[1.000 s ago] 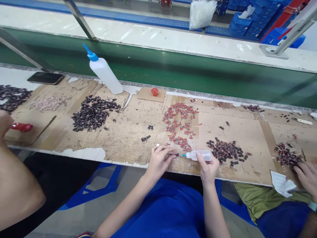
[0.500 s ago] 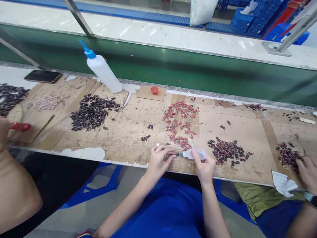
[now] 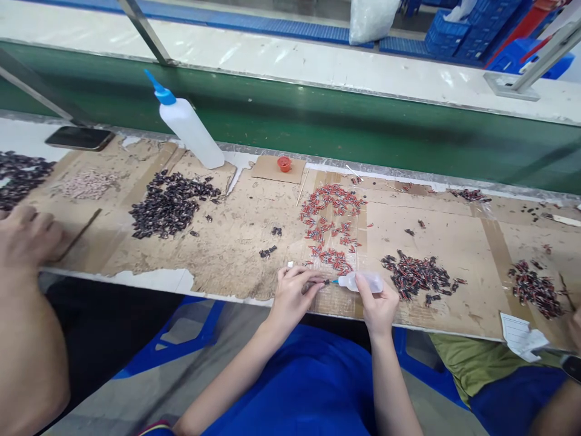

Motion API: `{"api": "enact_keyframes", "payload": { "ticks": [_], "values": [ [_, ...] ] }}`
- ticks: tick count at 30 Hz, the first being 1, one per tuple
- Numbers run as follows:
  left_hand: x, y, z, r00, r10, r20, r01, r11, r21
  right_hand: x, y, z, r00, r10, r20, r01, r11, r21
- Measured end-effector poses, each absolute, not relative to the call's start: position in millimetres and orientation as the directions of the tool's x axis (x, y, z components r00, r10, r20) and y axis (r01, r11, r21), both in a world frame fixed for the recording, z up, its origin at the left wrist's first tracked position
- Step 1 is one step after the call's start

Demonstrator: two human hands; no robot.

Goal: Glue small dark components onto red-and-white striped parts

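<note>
My left hand [image 3: 294,293] pinches a small dark part [image 3: 327,282] at its fingertips, over the table's front edge. Lying in my closed right hand [image 3: 379,306] is a small translucent bottle [image 3: 363,281], tilted sideways, its thin blue-green tip pointing left at the dark part. A small gap seems to separate tip and part. Just beyond my hands lie many red pieces [image 3: 336,260]. To the right of my right hand is a heap of dark and red parts [image 3: 420,275].
A tall white bottle [image 3: 193,133] stands at the back left near a dark heap [image 3: 166,206]. A red cup [image 3: 284,163] sits on cardboard. A co-worker's hand [image 3: 29,236] is at far left; another person's hand [image 3: 575,327] is at the right edge.
My right hand and the small bottle have shifted slightly right, away from the dark part. The left co-worker's hand has come further into view; the right co-worker's hand has drawn back from its heap.
</note>
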State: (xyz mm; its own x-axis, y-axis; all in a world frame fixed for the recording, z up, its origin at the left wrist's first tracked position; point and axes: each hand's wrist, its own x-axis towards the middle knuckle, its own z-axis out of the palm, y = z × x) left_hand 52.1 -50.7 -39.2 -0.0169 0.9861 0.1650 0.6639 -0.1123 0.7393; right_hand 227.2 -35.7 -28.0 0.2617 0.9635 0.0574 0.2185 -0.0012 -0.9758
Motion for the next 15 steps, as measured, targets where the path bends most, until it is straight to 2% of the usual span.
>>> {"api": "enact_keyframes", "payload": {
  "ticks": [5, 11, 15],
  "values": [
    [54, -52, -40, -0.036, 0.984, 0.176, 0.675, -0.106, 0.73, 225, -34, -26, 0.223, 0.974, 0.039, 0.216, -0.01, -0.976],
    [56, -52, -41, -0.027, 0.983, 0.181, 0.696, -0.111, 0.71, 226, -34, -28, 0.293, 0.955, 0.045, 0.228, -0.024, -0.973],
    [54, -52, -40, -0.003, 0.98, 0.198, 0.689, -0.142, 0.711, 232, -36, -37, 0.418, 0.907, 0.052, 0.105, 0.009, -0.994]
  ]
}}
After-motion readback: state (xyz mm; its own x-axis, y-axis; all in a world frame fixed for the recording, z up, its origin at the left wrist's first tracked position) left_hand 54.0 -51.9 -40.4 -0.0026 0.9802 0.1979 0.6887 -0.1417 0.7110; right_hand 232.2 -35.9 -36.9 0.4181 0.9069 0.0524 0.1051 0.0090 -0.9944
